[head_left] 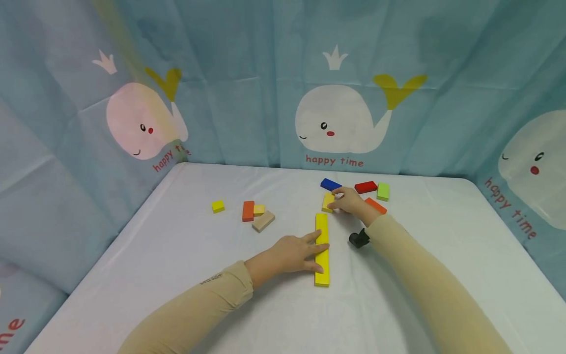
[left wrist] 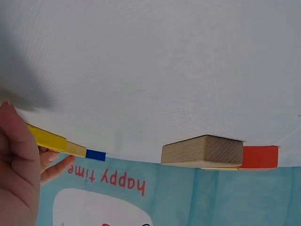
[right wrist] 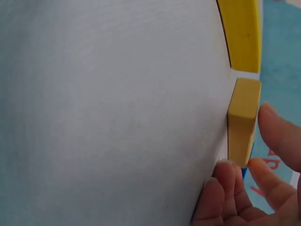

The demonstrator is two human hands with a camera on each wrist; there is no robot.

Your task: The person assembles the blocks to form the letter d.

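A long yellow block [head_left: 322, 223] lies lengthwise on the white table, its near end towards me. My left hand [head_left: 289, 254] rests on its middle with straight, spread fingers. Just past its far end is a short pale-yellow block [head_left: 326, 202], with a small gap between them in the right wrist view. My right hand [head_left: 351, 201] holds this short block between thumb and index finger at its right side and far end; the other fingers [right wrist: 225, 179] are bent near the tabletop. Behind it lies a blue block [head_left: 330, 184].
Right of my right hand are a red block [head_left: 365, 187], a green block [head_left: 383, 191] and an orange block [head_left: 376, 205], partly covered. A black object [head_left: 358, 239] shows beneath the right wrist. To the left lie a yellow cube [head_left: 218, 206], an orange-red block [head_left: 248, 211] and a wooden block [head_left: 263, 221].
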